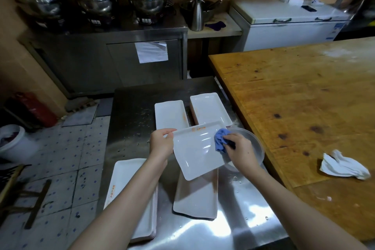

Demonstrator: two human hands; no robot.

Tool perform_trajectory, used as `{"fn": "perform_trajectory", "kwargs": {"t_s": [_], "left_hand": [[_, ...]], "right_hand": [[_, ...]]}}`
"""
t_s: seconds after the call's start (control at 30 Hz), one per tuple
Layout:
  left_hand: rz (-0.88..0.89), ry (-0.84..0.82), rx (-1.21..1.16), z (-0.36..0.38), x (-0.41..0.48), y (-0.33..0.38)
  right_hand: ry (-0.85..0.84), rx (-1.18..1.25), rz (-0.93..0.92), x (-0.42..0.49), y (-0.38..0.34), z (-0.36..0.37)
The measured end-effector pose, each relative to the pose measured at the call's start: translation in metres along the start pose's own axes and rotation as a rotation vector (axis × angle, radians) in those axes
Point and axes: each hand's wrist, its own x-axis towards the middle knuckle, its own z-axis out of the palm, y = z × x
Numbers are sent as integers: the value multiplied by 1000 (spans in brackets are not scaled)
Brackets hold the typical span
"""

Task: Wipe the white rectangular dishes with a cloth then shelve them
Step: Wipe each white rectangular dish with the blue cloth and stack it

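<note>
Single head-worn view (wide-angle), facing forward and down, close over a steel table (239, 207)

Around the held dish (194, 156), bare steel table (129, 111) lies open at ten o'clock; far dishes (169, 114) block twelve, a far stack (210, 110) one, near dishes (195, 199) six, a near stack (121, 174) seven; a clear bowl (256, 148) fills three o'clock, just beside the wooden table (304, 97).

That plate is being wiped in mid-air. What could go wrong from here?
The left hand grips the white dish by one edge only, while the right hand pushes the blue cloth across it. The glossy dish might slip and fall onto the lower dish. The clear bowl sits just under the right hand and could get knocked.
</note>
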Motion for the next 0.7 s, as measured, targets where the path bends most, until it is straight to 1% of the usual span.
{"fn": "perform_trajectory", "kwargs": {"t_s": [0.1,0.2,0.27,0.33,0.43,0.53,0.6,0.7], "left_hand": [[-4,7,5,1,1,-2],[-22,0,23,5,-2,-1],[-14,-2,33,6,-1,-5],[-15,2,47,5,-2,-6],[-30,-6,26,0,3,-11],[-55,-17,-23,-4,2,-10],[-53,-21,-32,-9,0,-10],[-68,-37,-30,-15,0,-14]], "right_hand": [[-49,-24,-85,-4,-16,10],[-189,4,-258,-17,-40,30],[-229,28,-391,-28,-53,44],[-252,29,-455,-35,-60,50],[-235,46,-398,-31,-57,47],[-211,72,-281,-22,-47,35],[-150,95,-203,-13,-35,25],[-54,66,-46,-1,-16,11]]}}
